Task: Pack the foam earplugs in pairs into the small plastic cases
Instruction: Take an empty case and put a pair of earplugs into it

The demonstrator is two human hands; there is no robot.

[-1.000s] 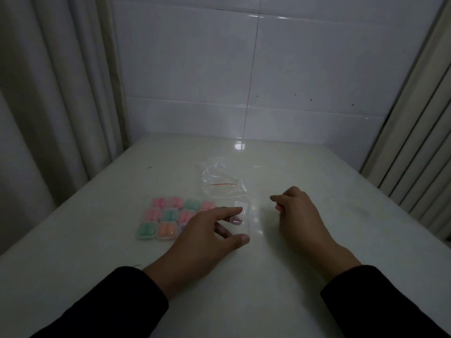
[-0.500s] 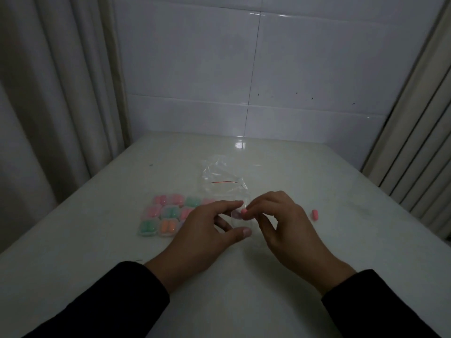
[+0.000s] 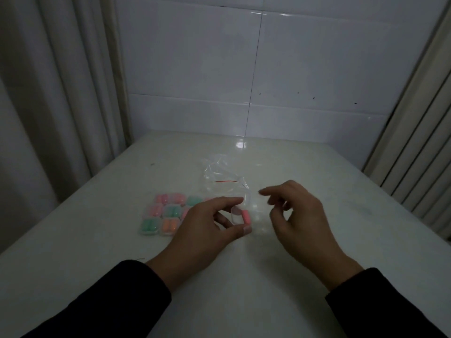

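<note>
While the left hand (image 3: 207, 225) pinches the clear case (image 3: 236, 215) with one pink earplug (image 3: 245, 217) lying lengthwise inside, the right hand (image 3: 300, 215), grip loose and empty, hovers just right of it above the worktop (image 3: 244, 289).

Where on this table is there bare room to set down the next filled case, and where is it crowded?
Bare table lies left of the filled cases, out to the curtain-side edge. The near strip between the two sleeves is free, as is the right side beyond the right hand. It is crowded around the left hand, the clear case with a pink earplug, and the plastic bag.
</note>
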